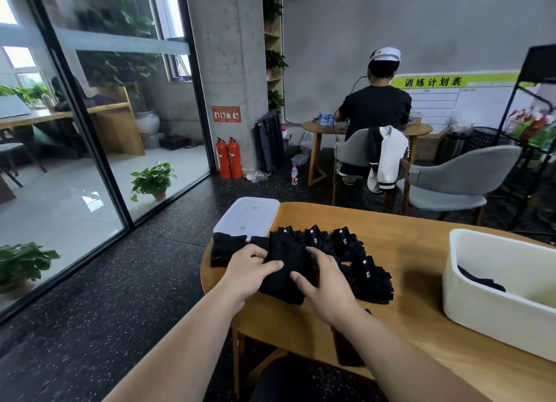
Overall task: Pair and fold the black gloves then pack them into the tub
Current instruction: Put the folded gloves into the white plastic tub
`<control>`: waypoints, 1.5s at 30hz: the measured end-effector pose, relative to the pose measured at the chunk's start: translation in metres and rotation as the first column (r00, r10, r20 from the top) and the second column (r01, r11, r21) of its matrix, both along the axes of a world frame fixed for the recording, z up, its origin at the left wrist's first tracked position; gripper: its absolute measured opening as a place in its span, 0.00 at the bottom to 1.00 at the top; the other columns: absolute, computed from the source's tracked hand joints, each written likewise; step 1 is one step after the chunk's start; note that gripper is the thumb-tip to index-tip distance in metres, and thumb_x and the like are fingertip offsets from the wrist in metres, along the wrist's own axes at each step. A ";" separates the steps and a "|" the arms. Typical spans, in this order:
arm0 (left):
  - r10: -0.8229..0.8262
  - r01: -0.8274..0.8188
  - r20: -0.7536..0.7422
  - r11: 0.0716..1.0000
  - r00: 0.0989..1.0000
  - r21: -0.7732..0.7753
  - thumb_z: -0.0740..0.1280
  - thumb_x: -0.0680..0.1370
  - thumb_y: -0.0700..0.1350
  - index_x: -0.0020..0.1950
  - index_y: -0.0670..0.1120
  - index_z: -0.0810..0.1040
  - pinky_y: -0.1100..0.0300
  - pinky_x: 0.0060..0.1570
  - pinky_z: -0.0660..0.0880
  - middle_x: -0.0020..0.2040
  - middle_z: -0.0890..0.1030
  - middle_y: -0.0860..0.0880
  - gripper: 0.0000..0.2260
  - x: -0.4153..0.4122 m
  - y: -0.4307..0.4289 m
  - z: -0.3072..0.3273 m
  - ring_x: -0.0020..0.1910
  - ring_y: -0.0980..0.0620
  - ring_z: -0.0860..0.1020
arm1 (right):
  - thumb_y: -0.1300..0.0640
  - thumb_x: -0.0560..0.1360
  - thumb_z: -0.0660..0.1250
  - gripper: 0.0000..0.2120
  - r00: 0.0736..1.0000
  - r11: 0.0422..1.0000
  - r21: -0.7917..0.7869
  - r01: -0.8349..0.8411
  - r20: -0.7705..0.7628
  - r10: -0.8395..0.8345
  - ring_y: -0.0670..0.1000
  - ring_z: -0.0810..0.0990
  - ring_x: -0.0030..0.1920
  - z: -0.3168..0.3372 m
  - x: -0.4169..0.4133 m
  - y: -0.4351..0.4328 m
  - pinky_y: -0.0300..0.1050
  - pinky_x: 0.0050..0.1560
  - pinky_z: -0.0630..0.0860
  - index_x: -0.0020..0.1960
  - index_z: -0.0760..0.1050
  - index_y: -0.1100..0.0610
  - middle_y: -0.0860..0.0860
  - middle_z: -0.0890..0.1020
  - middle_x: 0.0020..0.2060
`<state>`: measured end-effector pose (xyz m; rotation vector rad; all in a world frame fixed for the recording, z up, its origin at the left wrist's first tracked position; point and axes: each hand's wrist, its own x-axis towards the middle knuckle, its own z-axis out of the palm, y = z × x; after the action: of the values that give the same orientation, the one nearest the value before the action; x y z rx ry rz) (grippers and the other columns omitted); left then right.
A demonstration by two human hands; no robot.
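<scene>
1. Head view: a wooden desk (406,251) fills the lower right, carrying everything in play.
2. A white tub (496,311) stands at the desk's right side, with something black lying inside it.
3. A white lid (249,218) rests at the desk's far left edge.
4. Black gloves (373,278) lie spread across the desk's left part, between lid and tub.
5. The left hand (249,272) and right hand (328,287), close together, both clamp one folded bundle of gloves (285,263) against the desk.
</scene>
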<state>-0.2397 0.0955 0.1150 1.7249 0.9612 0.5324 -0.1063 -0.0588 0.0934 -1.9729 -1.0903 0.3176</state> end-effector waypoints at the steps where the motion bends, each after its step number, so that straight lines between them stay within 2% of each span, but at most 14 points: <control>1: -0.023 0.023 0.022 1.000 0.999 0.000 0.82 0.72 0.54 0.60 0.50 0.81 0.54 0.57 0.82 0.57 0.84 0.51 0.21 0.004 -0.002 0.006 0.56 0.52 0.83 | 0.37 0.79 0.68 0.36 0.998 1.000 0.000 0.022 -0.059 -0.022 0.49 0.71 0.73 0.006 0.006 -0.001 0.46 0.69 0.73 0.82 0.60 0.45 0.46 0.68 0.75; 4: -0.081 0.087 0.114 0.995 0.990 -0.051 0.82 0.71 0.54 0.60 0.50 0.81 0.52 0.59 0.83 0.57 0.86 0.51 0.22 0.021 -0.010 0.025 0.56 0.52 0.85 | 0.33 0.76 0.71 0.38 0.964 0.995 0.065 0.071 -0.261 -0.052 0.51 0.78 0.68 0.025 0.028 -0.011 0.53 0.69 0.77 0.80 0.61 0.43 0.46 0.74 0.72; 7: -0.139 0.174 0.224 0.974 0.965 -0.146 0.81 0.75 0.48 0.60 0.46 0.80 0.52 0.55 0.82 0.56 0.88 0.49 0.18 0.042 -0.026 0.045 0.54 0.50 0.87 | 0.38 0.75 0.75 0.33 0.843 0.980 0.185 0.074 -0.536 0.037 0.48 0.85 0.59 0.048 0.045 -0.033 0.52 0.64 0.81 0.75 0.66 0.43 0.44 0.81 0.62; 9: -0.185 0.240 0.275 0.953 0.943 -0.184 0.79 0.77 0.45 0.62 0.43 0.79 0.45 0.60 0.82 0.55 0.88 0.47 0.17 0.055 -0.035 0.055 0.55 0.47 0.87 | 0.42 0.76 0.77 0.30 0.743 0.968 0.238 0.077 -0.661 0.103 0.49 0.87 0.56 0.062 0.053 -0.048 0.51 0.58 0.84 0.72 0.70 0.47 0.47 0.83 0.61; 11: -0.223 0.290 0.306 0.937 0.926 -0.195 0.79 0.77 0.45 0.63 0.42 0.79 0.39 0.63 0.81 0.54 0.88 0.45 0.17 0.071 -0.044 0.063 0.55 0.44 0.87 | 0.47 0.76 0.78 0.25 0.694 0.952 0.285 0.110 -0.708 0.132 0.51 0.88 0.55 0.073 0.063 -0.062 0.50 0.53 0.85 0.69 0.74 0.49 0.51 0.85 0.60; 14: -0.251 0.335 0.342 0.918 0.905 -0.211 0.78 0.77 0.44 0.64 0.41 0.78 0.38 0.62 0.81 0.54 0.88 0.43 0.18 0.097 -0.060 0.070 0.55 0.43 0.87 | 0.51 0.76 0.78 0.20 0.700 0.933 0.316 0.173 -0.705 0.109 0.53 0.88 0.55 0.085 0.080 -0.081 0.50 0.51 0.85 0.65 0.79 0.53 0.54 0.87 0.57; 18: -0.301 0.407 0.386 0.884 0.872 -0.230 0.79 0.77 0.43 0.66 0.40 0.76 0.39 0.62 0.81 0.55 0.88 0.42 0.21 0.136 -0.084 0.072 0.56 0.43 0.87 | 0.52 0.76 0.78 0.15 0.780 0.918 0.299 0.260 -0.625 -0.018 0.54 0.88 0.53 0.098 0.104 -0.113 0.55 0.53 0.86 0.61 0.82 0.52 0.54 0.88 0.54; 23: -0.371 0.478 0.398 0.852 0.839 -0.214 0.79 0.77 0.44 0.65 0.40 0.78 0.41 0.62 0.82 0.55 0.88 0.42 0.20 0.185 -0.119 0.070 0.56 0.43 0.87 | 0.52 0.77 0.77 0.11 0.825 0.898 0.255 0.359 -0.537 -0.177 0.51 0.88 0.48 0.110 0.134 -0.154 0.51 0.44 0.86 0.58 0.83 0.52 0.52 0.88 0.50; 25: -0.392 0.499 0.396 0.840 0.830 -0.213 0.80 0.76 0.45 0.65 0.40 0.78 0.40 0.62 0.81 0.56 0.88 0.43 0.21 0.205 -0.132 0.068 0.56 0.44 0.87 | 0.49 0.77 0.77 0.11 0.826 0.892 0.227 0.392 -0.514 -0.232 0.52 0.88 0.48 0.113 0.147 -0.171 0.49 0.43 0.85 0.57 0.82 0.50 0.50 0.88 0.49; 28: -0.402 0.515 0.402 0.826 0.823 -0.230 0.81 0.75 0.46 0.64 0.41 0.78 0.39 0.62 0.81 0.56 0.88 0.43 0.22 0.232 -0.151 0.067 0.56 0.43 0.87 | 0.48 0.77 0.77 0.13 0.816 0.880 0.209 0.427 -0.509 -0.275 0.53 0.88 0.50 0.114 0.167 -0.191 0.53 0.47 0.87 0.60 0.81 0.49 0.51 0.88 0.52; 31: -0.421 0.532 0.399 0.816 0.814 -0.225 0.81 0.75 0.46 0.64 0.42 0.79 0.40 0.62 0.81 0.56 0.88 0.44 0.21 0.254 -0.169 0.069 0.56 0.44 0.87 | 0.50 0.77 0.77 0.18 0.800 0.864 0.223 0.452 -0.530 -0.282 0.54 0.88 0.51 0.114 0.183 -0.208 0.55 0.46 0.87 0.65 0.78 0.48 0.51 0.86 0.56; 38: -0.492 0.557 0.316 0.815 0.811 -0.161 0.83 0.71 0.54 0.61 0.45 0.81 0.42 0.61 0.82 0.54 0.88 0.47 0.24 0.297 -0.202 0.071 0.54 0.47 0.87 | 0.55 0.81 0.73 0.09 0.770 0.841 0.201 0.503 -0.546 -0.330 0.51 0.89 0.49 0.112 0.214 -0.245 0.49 0.44 0.85 0.61 0.82 0.51 0.51 0.89 0.51; 41: -0.549 0.596 0.271 0.791 0.791 -0.138 0.80 0.75 0.55 0.61 0.48 0.82 0.46 0.61 0.83 0.56 0.87 0.49 0.20 0.309 -0.213 0.069 0.55 0.51 0.86 | 0.55 0.80 0.74 0.09 0.741 0.830 0.161 0.533 -0.563 -0.366 0.54 0.89 0.50 0.107 0.232 -0.261 0.49 0.44 0.84 0.60 0.82 0.52 0.53 0.88 0.52; 45: -0.599 0.610 0.163 0.792 0.784 -0.020 0.74 0.80 0.54 0.62 0.49 0.82 0.61 0.47 0.81 0.54 0.86 0.53 0.14 0.322 -0.221 0.062 0.44 0.62 0.84 | 0.58 0.81 0.72 0.08 0.701 0.829 0.083 0.553 -0.584 -0.410 0.55 0.89 0.47 0.103 0.252 -0.284 0.49 0.42 0.84 0.59 0.82 0.51 0.54 0.89 0.50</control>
<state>0.0819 -0.1252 0.1773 1.7780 0.2704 0.1883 0.1457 -0.3429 0.1960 -1.6980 -0.1988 0.3942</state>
